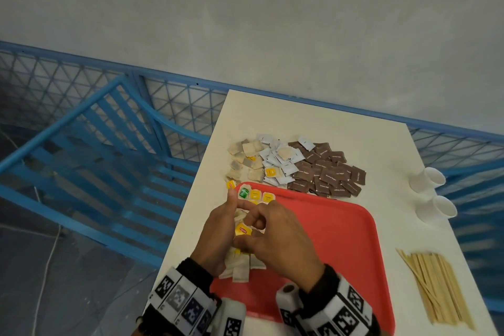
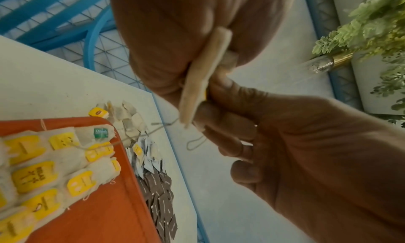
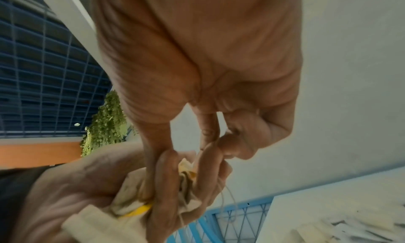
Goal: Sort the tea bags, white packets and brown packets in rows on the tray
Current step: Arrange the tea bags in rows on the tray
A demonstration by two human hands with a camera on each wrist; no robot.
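Both hands meet over the left side of the red tray [image 1: 335, 240]. My left hand [image 1: 218, 229] grips a bunch of beige tea bags [image 1: 240, 267] that hang below it. My right hand [image 1: 275, 234] pinches one tea bag with a yellow tag [image 1: 243, 230] out of the bunch. In the left wrist view that tea bag [image 2: 203, 77] stands edge-on between both hands, its string dangling. Sorted tea bags [image 2: 54, 168] lie in rows at the tray's far left corner. On the table behind the tray lie loose tea bags [image 1: 245, 158], white packets [image 1: 278, 163] and brown packets [image 1: 327, 172].
Two white paper cups [image 1: 428, 177] lie on their sides at the table's right edge. A heap of wooden stir sticks [image 1: 436, 286] lies right of the tray. A blue metal railing [image 1: 81, 131] runs along the left and behind the table.
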